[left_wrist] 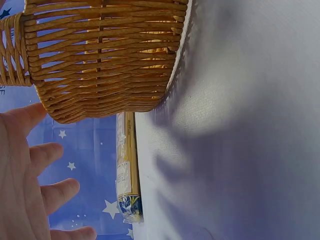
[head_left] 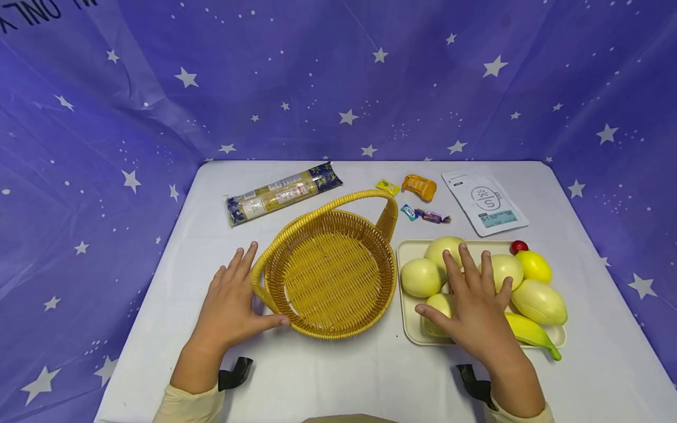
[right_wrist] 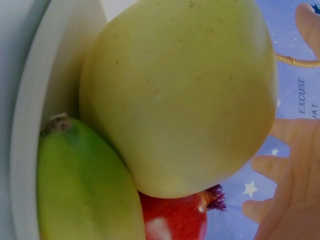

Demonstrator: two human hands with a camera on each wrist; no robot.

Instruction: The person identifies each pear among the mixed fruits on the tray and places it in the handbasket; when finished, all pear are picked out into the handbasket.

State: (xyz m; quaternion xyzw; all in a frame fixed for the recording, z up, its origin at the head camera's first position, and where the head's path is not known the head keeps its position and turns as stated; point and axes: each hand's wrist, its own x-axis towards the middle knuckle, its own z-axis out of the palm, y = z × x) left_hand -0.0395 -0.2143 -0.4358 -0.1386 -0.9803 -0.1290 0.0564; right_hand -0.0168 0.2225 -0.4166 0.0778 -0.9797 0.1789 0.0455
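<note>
My left hand [head_left: 227, 305] is spread beside the round golden wicker basket [head_left: 333, 282], its thumb at the near-left rim. In the left wrist view, a fingertip is right at the edge of the woven side. Nothing lies inside the basket. Over a cream tray [head_left: 404, 305] of fruit hovers my right hand [head_left: 478, 317], fingers apart and straight. Around it are several pale yellow-green round fruits [head_left: 421, 278], a banana [head_left: 531, 333] with a green tip and a lemon [head_left: 535, 267]. A red fruit [right_wrist: 175, 217] shows low in the right wrist view, mostly hidden from above.
Behind the basket lies a clear pack of pasta-like sticks [head_left: 285, 194]. Small wrapped sweets, including an orange packet [head_left: 419, 187] and a purple candy [head_left: 432, 217], are scattered right of the handle. A white pouch [head_left: 485, 201] lies behind the tray. Starry blue cloth [head_left: 338, 76] walls the table.
</note>
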